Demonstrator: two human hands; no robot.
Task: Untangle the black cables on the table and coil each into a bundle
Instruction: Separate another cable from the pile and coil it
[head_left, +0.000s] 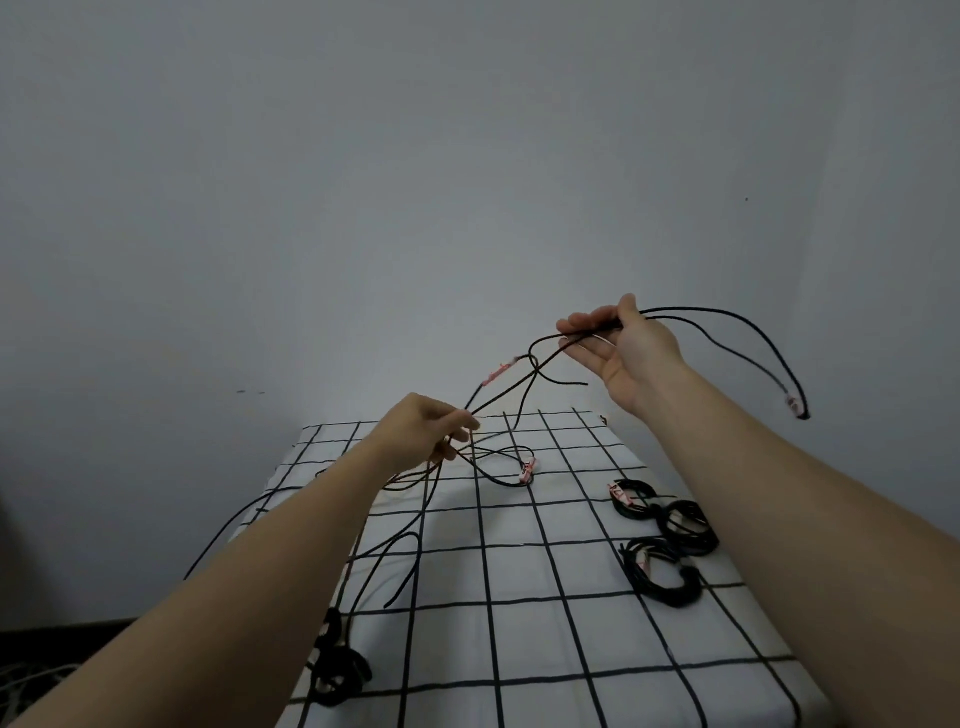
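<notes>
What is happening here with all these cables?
A person is untangling black cables held up above a table with a checked cloth. The left hand pinches strands low, the right hand grips others higher, with a crossing between them. Three coiled bundles lie at the right, a fourth bundle at the near left edge.

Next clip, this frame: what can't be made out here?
All in the head view:
Where the cables cross between the hands: strands too thin to tell knot from overlap.
The left hand: its back hides its grip.
The pink tags: print too small.
The left bundle: partly behind the left forearm.
The right bundles: right forearm covers their edge, so the count is unsure.
</notes>
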